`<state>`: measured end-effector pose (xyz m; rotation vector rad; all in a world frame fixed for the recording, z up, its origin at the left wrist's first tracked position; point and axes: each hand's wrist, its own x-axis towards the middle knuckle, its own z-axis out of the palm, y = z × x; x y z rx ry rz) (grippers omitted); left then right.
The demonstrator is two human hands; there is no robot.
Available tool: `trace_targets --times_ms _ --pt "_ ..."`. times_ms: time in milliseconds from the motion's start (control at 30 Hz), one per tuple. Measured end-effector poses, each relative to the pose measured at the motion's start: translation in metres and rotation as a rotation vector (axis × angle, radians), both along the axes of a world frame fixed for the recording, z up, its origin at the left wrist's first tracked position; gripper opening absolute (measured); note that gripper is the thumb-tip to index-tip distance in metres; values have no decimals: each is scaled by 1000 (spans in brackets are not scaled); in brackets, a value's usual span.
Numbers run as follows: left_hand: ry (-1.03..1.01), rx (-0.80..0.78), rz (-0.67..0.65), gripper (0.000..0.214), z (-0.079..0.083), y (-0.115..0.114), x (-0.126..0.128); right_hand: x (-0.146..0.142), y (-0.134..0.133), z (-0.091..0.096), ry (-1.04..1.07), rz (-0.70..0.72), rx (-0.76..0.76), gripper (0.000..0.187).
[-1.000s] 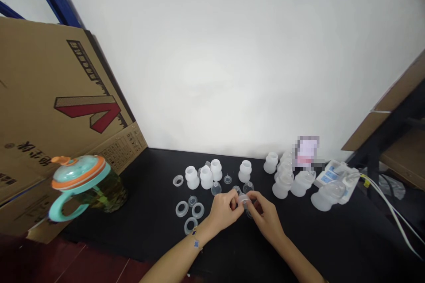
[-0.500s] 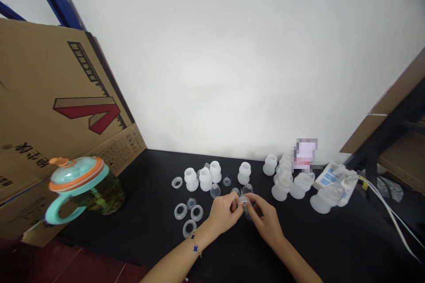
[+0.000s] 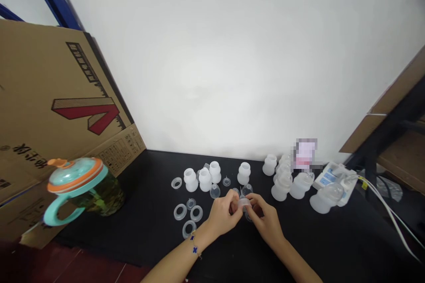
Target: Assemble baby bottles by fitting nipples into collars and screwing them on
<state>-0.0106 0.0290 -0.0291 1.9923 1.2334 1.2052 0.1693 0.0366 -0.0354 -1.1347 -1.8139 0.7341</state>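
Note:
My left hand point(image 3: 223, 210) and my right hand point(image 3: 265, 217) meet above the black table, fingers closed on opposite sides of a translucent bottle collar ring point(image 3: 244, 202). A thin teat tip seems to rise from the ring; the fingers cover part of it. Clear domed caps point(image 3: 247, 189) lie just behind my hands. To the left are several loose collar rings point(image 3: 180, 212) and a silicone teat point(image 3: 191, 204). Another teat point(image 3: 226, 181) sits farther back. White open-necked bottles point(image 3: 191, 180) stand behind, with one more bottle point(image 3: 244, 173) beyond my hands.
Capped bottles point(image 3: 282, 185) cluster on the right, beside a white power strip point(image 3: 348, 190) with cables. On the left stands a turquoise-lidded jug point(image 3: 78, 172) of dark liquid, in front of a large cardboard box point(image 3: 43, 75). A white wall point(image 3: 232, 75) backs the black table point(image 3: 142, 230).
The collar ring has tilted slightly between my fingers, showing more of its side. My hands stay in nearly the same place, and the other parts lie as before.

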Motion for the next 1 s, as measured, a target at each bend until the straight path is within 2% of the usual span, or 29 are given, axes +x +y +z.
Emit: trace_targets --times_ms 133,267,433,567,867,1000 --pt "-5 10 -28 14 1 -1 0 0 1 -2 -19 -18 -9 19" --pt "-10 37 -41 18 2 -2 -2 0 0 0 -124 25 -1 15" --pt "-11 73 -28 13 2 0 -3 0 0 3 -199 32 57 28" --pt "-13 75 -34 12 1 1 -3 0 -1 2 -212 -3 75 33" --pt "23 119 7 8 -2 0 -1 0 0 1 -199 -2 87 31" --pt "68 103 12 27 -4 -1 -1 0 -1 2 -193 -3 92 29"
